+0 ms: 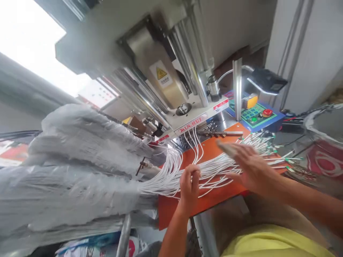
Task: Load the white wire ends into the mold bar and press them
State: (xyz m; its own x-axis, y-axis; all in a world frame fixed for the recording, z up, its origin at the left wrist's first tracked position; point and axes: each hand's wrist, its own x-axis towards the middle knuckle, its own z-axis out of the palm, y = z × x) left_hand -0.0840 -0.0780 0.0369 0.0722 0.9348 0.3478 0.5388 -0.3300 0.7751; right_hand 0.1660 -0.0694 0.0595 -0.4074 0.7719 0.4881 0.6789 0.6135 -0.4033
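Note:
A long bundle of thin white cables [166,178] lies across an orange tabletop [174,210], with green-and-white tips fanned out at its right end. My left hand [189,180] is closed at the near side of the bundle, its curled fingers around something white and thin that looks like a cable. Over the right part of the bundle is my right hand [249,166], fingers stretched out and slightly blurred, with nothing visibly gripped. A few white cables [197,144] run from under the press plate [187,123] toward the bundle.
Large plastic-wrapped cable bundles [80,178] fill the left side. The press stands behind the tabletop. To its right are a blue control box [276,119] with green and red buttons, a metal post [237,89] and a black lamp [268,80]. A metal bar [225,133] lies near the press.

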